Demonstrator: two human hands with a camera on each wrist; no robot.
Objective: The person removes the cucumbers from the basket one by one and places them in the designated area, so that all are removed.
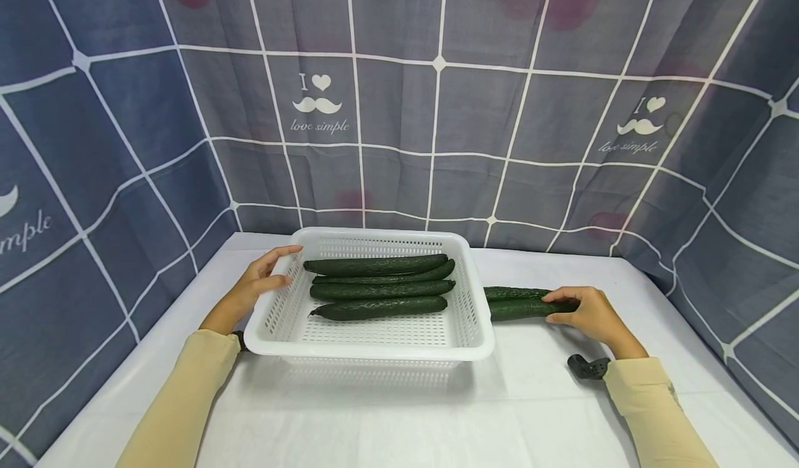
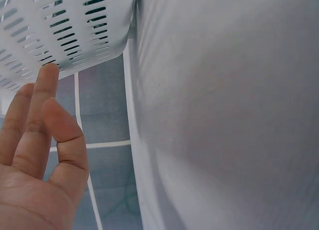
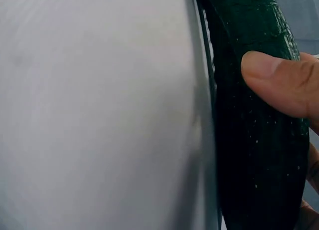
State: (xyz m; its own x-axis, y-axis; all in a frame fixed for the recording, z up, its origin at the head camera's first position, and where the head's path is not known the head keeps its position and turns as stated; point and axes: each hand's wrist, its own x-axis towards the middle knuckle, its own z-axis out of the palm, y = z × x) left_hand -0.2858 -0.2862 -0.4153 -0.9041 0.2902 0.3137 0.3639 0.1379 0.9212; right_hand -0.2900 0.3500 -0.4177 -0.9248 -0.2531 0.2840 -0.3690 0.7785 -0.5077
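A white plastic basket (image 1: 368, 351) with slotted walls stands on the table, and several dark green cucumbers (image 1: 381, 308) lie side by side across its floor. My left hand (image 1: 254, 289) is at the basket's left side, touching it with fairly straight fingers; in the left wrist view the fingertips (image 2: 49, 73) meet the slotted wall. To the basket's right, two cucumbers lie together on the cloth, their left ends hidden behind its rim. My right hand (image 1: 589, 312) grips the nearer cucumber (image 1: 518, 309) by its right end; the thumb (image 3: 269, 73) presses on its dark skin.
White cloth (image 1: 530, 412) covers the table. Grey-blue checked curtains (image 1: 399, 107) enclose the back and both sides, close behind the basket. A black wrist device (image 1: 587, 367) sits by the right sleeve.
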